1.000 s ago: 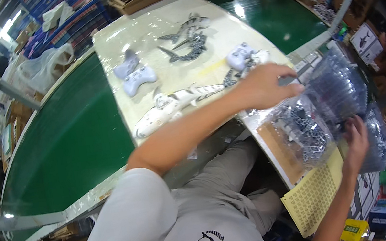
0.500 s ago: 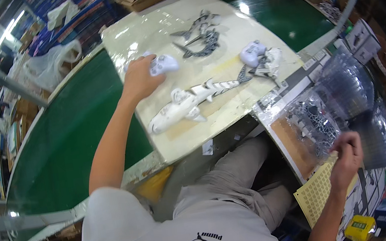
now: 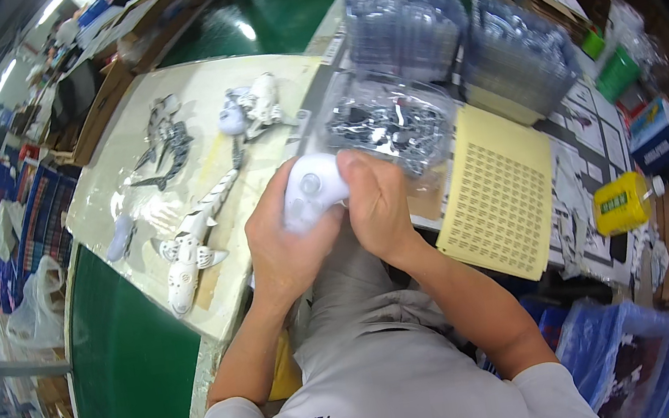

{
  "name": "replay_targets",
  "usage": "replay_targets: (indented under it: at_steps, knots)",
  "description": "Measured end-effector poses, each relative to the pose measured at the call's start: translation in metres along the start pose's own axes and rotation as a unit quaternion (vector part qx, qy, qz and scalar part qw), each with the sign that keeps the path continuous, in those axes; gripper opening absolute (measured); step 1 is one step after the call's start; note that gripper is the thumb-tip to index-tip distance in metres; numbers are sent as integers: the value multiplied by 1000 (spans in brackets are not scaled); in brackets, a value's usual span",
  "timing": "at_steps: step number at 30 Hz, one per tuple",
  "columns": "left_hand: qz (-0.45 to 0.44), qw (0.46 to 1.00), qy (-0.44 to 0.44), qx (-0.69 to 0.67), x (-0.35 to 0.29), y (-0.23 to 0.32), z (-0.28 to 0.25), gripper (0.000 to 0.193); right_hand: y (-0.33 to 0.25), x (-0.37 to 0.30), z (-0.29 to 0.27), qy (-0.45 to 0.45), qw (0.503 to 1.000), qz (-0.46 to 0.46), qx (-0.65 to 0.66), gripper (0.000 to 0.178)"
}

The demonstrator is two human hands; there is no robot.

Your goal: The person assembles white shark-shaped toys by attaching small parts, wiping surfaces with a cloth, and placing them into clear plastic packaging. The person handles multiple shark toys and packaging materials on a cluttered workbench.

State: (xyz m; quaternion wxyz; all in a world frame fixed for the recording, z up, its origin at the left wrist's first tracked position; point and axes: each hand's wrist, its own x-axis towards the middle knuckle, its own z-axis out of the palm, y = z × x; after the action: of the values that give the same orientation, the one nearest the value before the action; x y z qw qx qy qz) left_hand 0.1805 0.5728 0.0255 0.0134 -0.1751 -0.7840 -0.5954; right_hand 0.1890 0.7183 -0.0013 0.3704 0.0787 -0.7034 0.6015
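My left hand (image 3: 276,247) is wrapped round the left and lower side of a white game-style remote controller (image 3: 314,186), held up in front of my body. My right hand (image 3: 383,206) closes on its right side, with the thumb pressed on the face near the edge. Whether anything small lies under that thumb is hidden. Left of my hands, a white toy shark (image 3: 185,260) with a black-striped tail lies on the pale board (image 3: 112,176). A yellow sheet of small printed labels (image 3: 495,195) lies to the right of my right hand.
Another controller (image 3: 232,119) lies beside a white toy (image 3: 265,99) on the board; one more (image 3: 120,237) is at its left edge. Dark toys (image 3: 168,147) lie farther back. Beyond my hands are a bag of dark-and-white parts (image 3: 390,120), clear plastic trays (image 3: 403,28) and a yellow bottle (image 3: 624,202).
My left hand has brought a controller from the board to in front of my body. My right hand has moved left from beside the label sheet onto it. The view has turned right.
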Motion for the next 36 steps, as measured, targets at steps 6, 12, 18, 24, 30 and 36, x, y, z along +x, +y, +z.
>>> replay_targets:
  at_steps: [6, 12, 18, 24, 30, 36]
  knots:
    - [27, 999, -44, -10, 0, 8, 39, 60, -14, -16, -53, 30, 933, 304, 192, 51]
    - [56, 984, -167, -35, 1, 13, 62, 76, -7, -29, -87, 95, 988, 124, -16, 35]
    - [-198, 792, -406, -410, -20, 14, 113, 107, -13, -70, -161, 85, 980, 169, -59, 36]
    - [-311, 680, -491, -446, -29, 0, 165, 67, -43, -95, -245, 109, 939, 313, -94, 31]
    - [-326, 737, -417, -421, -4, -10, 210, 57, -8, -53, -368, 176, 767, 137, -602, 22]
    - [-338, 753, -374, -422, 8, -17, 216, 58, -44, -88, -379, 160, 736, 217, -621, 25]
